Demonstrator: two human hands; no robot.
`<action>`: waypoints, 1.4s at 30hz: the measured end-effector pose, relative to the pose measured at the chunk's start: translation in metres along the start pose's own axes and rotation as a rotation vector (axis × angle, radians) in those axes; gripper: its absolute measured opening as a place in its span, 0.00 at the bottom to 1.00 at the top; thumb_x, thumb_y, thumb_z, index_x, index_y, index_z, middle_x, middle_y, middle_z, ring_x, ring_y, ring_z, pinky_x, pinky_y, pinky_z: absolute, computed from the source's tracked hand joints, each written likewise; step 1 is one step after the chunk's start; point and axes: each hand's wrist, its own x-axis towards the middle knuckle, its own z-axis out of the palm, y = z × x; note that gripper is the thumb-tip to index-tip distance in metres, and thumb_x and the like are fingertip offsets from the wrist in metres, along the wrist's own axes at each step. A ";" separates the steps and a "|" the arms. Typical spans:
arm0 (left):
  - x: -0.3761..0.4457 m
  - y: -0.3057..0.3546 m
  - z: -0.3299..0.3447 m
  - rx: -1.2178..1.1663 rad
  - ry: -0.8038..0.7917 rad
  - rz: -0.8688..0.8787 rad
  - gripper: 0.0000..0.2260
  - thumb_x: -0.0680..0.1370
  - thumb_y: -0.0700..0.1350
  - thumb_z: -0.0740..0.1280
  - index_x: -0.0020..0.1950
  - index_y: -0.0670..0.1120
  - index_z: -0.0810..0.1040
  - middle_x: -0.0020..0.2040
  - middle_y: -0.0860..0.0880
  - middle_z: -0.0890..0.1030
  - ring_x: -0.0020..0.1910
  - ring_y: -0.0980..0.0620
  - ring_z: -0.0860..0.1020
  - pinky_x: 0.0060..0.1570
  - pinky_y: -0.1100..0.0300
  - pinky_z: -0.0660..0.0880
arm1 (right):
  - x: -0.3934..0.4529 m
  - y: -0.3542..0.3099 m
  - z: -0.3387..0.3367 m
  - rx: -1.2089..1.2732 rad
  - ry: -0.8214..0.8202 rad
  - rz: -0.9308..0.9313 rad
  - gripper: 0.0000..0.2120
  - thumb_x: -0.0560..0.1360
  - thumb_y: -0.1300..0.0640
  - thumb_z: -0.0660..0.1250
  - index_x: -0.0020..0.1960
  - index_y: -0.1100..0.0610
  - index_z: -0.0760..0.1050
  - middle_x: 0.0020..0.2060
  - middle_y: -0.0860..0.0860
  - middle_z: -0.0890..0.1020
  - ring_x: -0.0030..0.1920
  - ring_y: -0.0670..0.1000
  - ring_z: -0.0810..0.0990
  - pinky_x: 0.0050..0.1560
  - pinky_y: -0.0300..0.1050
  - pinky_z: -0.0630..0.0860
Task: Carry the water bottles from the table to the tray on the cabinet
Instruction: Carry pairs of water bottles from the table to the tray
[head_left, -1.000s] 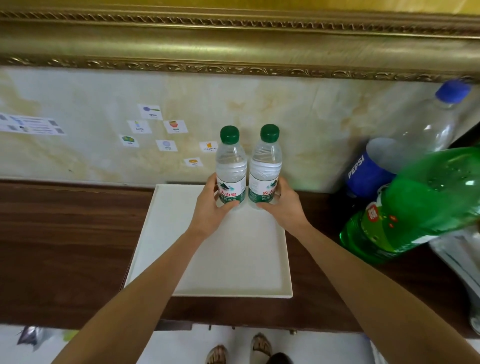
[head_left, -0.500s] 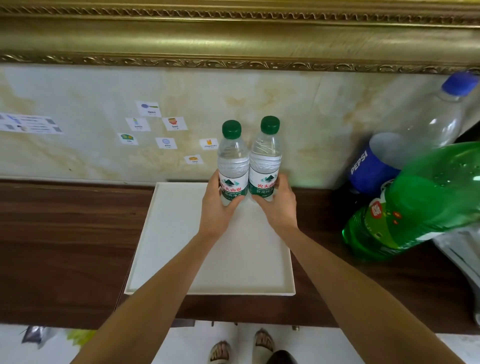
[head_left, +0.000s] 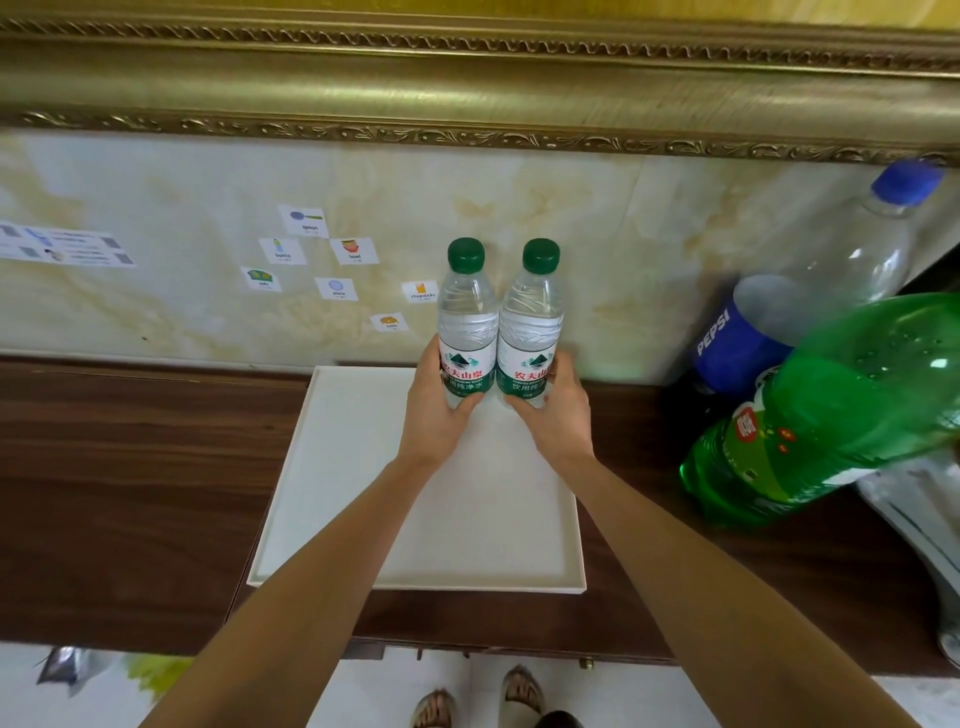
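Two water bottles, left one (head_left: 466, 325) and right one (head_left: 531, 325), stand upright and touching, green caps level, at centre frame over the far edge of the white tray (head_left: 332, 467). Your left hand (head_left: 435, 410) wraps the base of the left bottle; your right hand (head_left: 556, 410) wraps the base of the right one, fingers curled round the labels.

Change over the last second: both bottles have drifted slightly toward the far right corner of the tray, your hands sitting lower on them. Whether the bases rest on the tray floor cannot be told; your hands cover them. Judgement: placement is at or near done, release not yet made.

Around: the tray lies on the dark wood cabinet top (head_left: 130, 467). At right frame a blue-labelled cola bottle (head_left: 810, 312) and a large green soda bottle (head_left: 831, 415) stand near the tray's right side; your right forearm passes just beside them. Small picture labels (head_left: 322, 260) on the wall, upper left. Nothing lies between the bottles and the tray.
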 end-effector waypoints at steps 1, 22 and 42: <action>0.000 0.000 0.000 0.005 0.000 -0.001 0.31 0.72 0.40 0.74 0.72 0.50 0.64 0.65 0.56 0.74 0.61 0.68 0.72 0.59 0.76 0.67 | 0.000 0.000 0.000 -0.003 -0.004 -0.001 0.27 0.66 0.55 0.77 0.60 0.55 0.67 0.57 0.51 0.79 0.57 0.52 0.78 0.56 0.51 0.76; -0.104 0.029 -0.142 0.237 0.392 -0.196 0.10 0.78 0.43 0.67 0.59 0.47 0.79 0.50 0.53 0.83 0.51 0.58 0.81 0.55 0.61 0.77 | -0.096 -0.082 0.050 0.108 -0.294 -0.243 0.12 0.75 0.60 0.66 0.55 0.51 0.68 0.45 0.48 0.79 0.44 0.51 0.78 0.45 0.51 0.77; -0.585 0.004 -0.605 1.077 0.346 -1.182 0.17 0.79 0.52 0.62 0.66 0.47 0.72 0.63 0.46 0.75 0.61 0.44 0.75 0.55 0.51 0.72 | -0.555 -0.344 0.441 -0.465 -1.195 -1.224 0.16 0.75 0.54 0.65 0.61 0.59 0.71 0.59 0.57 0.77 0.59 0.60 0.77 0.54 0.50 0.72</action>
